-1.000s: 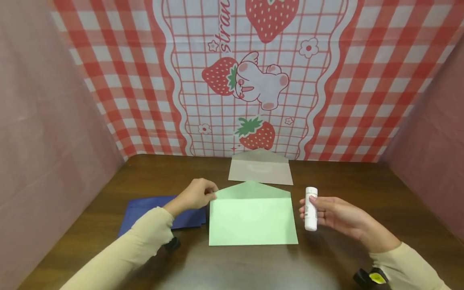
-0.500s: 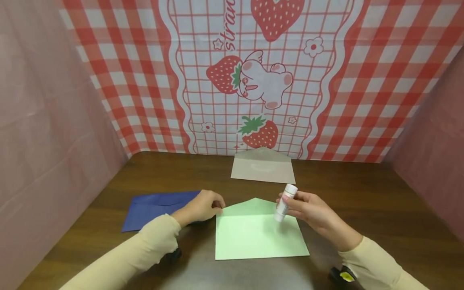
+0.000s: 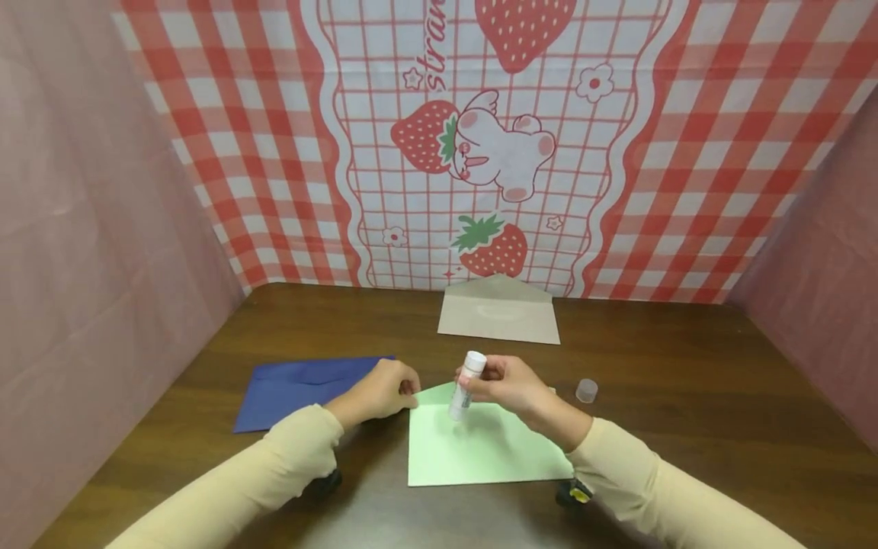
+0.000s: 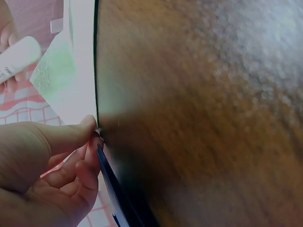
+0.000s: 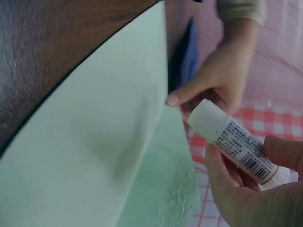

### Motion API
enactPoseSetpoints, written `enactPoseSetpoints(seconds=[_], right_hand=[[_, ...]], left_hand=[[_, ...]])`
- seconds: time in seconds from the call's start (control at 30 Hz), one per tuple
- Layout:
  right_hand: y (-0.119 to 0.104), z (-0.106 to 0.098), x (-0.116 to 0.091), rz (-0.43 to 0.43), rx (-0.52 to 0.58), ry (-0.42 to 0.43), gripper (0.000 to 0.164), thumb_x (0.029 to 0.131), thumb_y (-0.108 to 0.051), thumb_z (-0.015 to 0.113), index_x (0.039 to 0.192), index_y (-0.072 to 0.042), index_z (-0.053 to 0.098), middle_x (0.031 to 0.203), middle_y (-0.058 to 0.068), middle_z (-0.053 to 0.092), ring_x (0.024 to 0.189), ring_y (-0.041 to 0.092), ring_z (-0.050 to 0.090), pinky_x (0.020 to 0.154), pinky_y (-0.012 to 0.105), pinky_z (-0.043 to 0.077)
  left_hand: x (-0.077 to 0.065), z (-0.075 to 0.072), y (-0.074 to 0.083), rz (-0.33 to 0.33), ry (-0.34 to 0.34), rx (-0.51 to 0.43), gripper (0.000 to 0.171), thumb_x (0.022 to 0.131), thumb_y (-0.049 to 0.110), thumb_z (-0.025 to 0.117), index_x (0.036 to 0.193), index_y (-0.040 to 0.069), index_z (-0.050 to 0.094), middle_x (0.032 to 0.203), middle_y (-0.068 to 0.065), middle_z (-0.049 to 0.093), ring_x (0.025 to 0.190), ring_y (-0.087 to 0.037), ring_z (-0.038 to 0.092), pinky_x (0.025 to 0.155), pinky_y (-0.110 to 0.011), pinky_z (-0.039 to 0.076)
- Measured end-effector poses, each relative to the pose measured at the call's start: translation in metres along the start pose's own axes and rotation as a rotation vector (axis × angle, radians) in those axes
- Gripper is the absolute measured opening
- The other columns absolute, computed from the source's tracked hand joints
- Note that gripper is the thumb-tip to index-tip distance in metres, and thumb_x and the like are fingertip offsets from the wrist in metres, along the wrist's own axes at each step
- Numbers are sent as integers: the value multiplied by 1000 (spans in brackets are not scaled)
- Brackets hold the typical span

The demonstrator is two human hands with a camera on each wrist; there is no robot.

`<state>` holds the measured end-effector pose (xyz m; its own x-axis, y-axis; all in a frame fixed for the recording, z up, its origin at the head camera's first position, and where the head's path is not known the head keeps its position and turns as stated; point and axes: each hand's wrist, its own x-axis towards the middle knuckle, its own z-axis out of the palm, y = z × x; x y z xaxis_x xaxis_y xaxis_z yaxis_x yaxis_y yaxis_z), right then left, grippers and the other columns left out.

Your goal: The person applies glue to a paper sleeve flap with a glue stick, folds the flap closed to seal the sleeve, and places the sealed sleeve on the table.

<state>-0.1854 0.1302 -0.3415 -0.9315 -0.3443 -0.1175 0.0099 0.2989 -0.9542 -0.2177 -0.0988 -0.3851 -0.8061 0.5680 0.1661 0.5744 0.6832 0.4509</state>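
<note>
A light green envelope [image 3: 480, 450] lies on the table with its flap open and pointing away from me. My left hand [image 3: 382, 390] pinches its left edge beside the fold, thumb on top. In my right hand [image 3: 511, 385] is an uncapped white glue stick [image 3: 468, 385], tilted above the flap fold. The right wrist view shows printed text and a barcode on the glue stick [image 5: 241, 151], its near end apart from the paper. Lumpy wet-looking marks cover the tip of the green flap [image 5: 177, 198]. In the head view my right hand hides part of that flap.
A translucent cap [image 3: 586, 390] stands on the wooden table at right. Behind the green envelope lies a grey envelope [image 3: 504, 320], flap open, with a faint shiny mark. Blue envelopes [image 3: 295, 393] lie at left, partly under my left arm. A checked strawberry cloth [image 3: 274, 152] hangs behind.
My right hand has carried the glue stick leftward from beside the green envelope to above its flap. The cap has come into sight. The green envelope sits slightly nearer, my left hand still on it.
</note>
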Motion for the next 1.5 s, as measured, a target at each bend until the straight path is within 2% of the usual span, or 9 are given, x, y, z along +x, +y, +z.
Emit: enactPoseSetpoints(seconds=[0.13, 0.3, 0.4, 0.53, 0.8, 1.13, 1.3, 1.5], right_hand=[[3, 17, 9, -45, -170, 39, 29, 86, -12, 70, 109, 5, 67, 105, 18, 73, 93, 18, 69, 80, 32, 57], [2, 34, 24, -188, -385, 54, 23, 81, -13, 75, 101, -1, 70, 98, 14, 75, 90, 22, 72, 75, 28, 57], [1, 42, 30, -264, -477, 48, 18, 80, -12, 75, 95, -4, 70, 91, 11, 75, 83, 17, 70, 71, 25, 55], [0, 48, 32, -298, -550, 30, 14, 79, -13, 76, 88, -5, 69, 82, 6, 73, 74, 8, 61, 64, 21, 48], [2, 53, 34, -345, -579, 39, 13, 78, -12, 76, 86, -5, 68, 76, 4, 70, 69, 7, 54, 60, 19, 43], [6, 56, 36, -371, -589, 40, 13, 79, -11, 76, 86, -6, 67, 76, 4, 69, 68, 8, 52, 58, 18, 42], [9, 52, 32, -398, -620, 54, 13, 80, -11, 75, 88, -5, 66, 82, 7, 72, 75, 13, 62, 62, 20, 47], [10, 40, 29, -380, -626, 21, 15, 83, -13, 73, 93, -5, 65, 90, 9, 73, 85, 19, 69, 68, 25, 54]], left_hand=[[-1, 0, -2, -11, -6, -26, 10, 73, 3, 78, 71, 4, 68, 67, -4, 66, 62, -2, 53, 57, -14, 43], [-1, 0, -4, -23, 2, -46, 12, 71, 2, 79, 71, 3, 67, 66, -5, 66, 61, -3, 52, 56, -15, 44], [0, 0, -5, -31, 1, -56, 12, 71, 2, 79, 71, 3, 67, 66, -4, 66, 61, -2, 52, 56, -15, 44], [1, 0, -4, -36, -12, -58, 11, 72, 4, 79, 71, 4, 68, 65, -4, 67, 60, 0, 51, 56, -13, 44], [2, -2, -5, -68, -14, -49, 14, 69, 3, 81, 72, 2, 68, 66, -6, 67, 60, -2, 54, 55, -13, 45], [4, 1, -4, -112, -2, -47, 20, 64, 0, 82, 63, 4, 63, 59, -2, 62, 55, -1, 47, 52, -13, 41], [8, 1, 0, -123, 1, -57, 20, 61, -2, 83, 61, 4, 64, 58, -3, 63, 54, 0, 46, 51, -13, 40], [15, -2, 6, -214, -30, -59, 19, 58, -4, 84, 59, 4, 67, 55, -1, 62, 56, -6, 46, 52, -16, 38]])
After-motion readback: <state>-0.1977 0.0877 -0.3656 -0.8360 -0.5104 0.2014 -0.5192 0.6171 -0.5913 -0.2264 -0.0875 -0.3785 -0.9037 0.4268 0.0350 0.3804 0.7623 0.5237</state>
